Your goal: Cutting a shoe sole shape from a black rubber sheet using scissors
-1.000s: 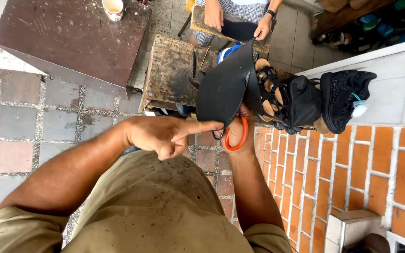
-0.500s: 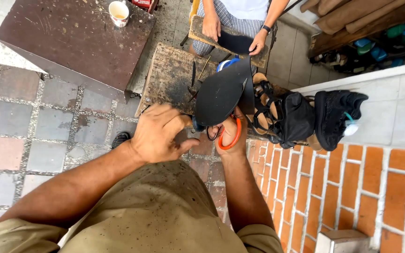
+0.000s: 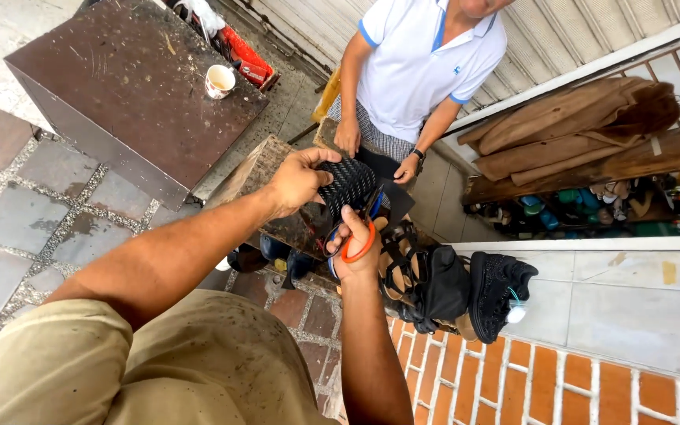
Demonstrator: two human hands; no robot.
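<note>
My left hand pinches the top edge of a black ribbed rubber sole sheet held up in front of me. My right hand grips orange-handled scissors just below the sheet, with fingers through the loops and the blades pointing up into the rubber. Both hands are raised over a worn wooden block.
A person in a white polo shirt sits opposite, hands on knees. A dark brown table with a paper cup stands at left. Sandals and a black sneaker rest on a brick ledge at right.
My view tilted upward, bringing the person opposite into sight. My left hand shifted from beside the sheet to gripping its upper edge, and the sheet turned to show its ribbed face.
</note>
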